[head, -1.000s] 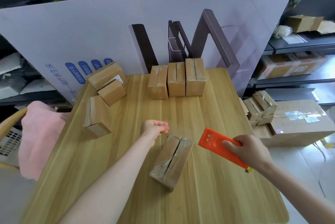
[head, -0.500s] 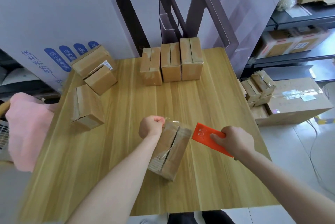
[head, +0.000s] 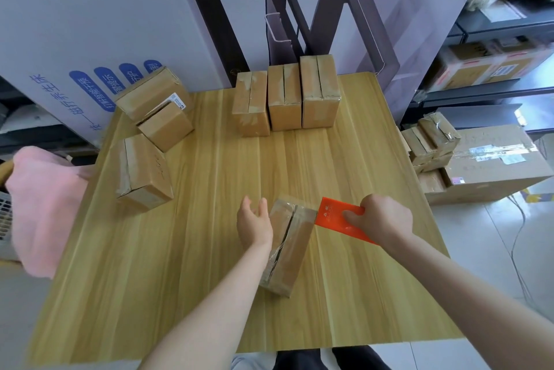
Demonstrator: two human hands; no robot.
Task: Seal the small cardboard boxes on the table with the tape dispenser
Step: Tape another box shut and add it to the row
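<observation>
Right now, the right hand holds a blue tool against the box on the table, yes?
No, the tool is orange, not blue. The head view shows the right hand gripping it against the far corner of the box on the table.

The big white board (head: 90, 24) carries blue Chinese characters, apparently "磁疗养生床", and white characters on blue ovals, one apparently "打鼾智能干预". The white mark on the orange tape dispenser (head: 331, 215) and the box label (head: 177, 101) are too small to read.
</observation>
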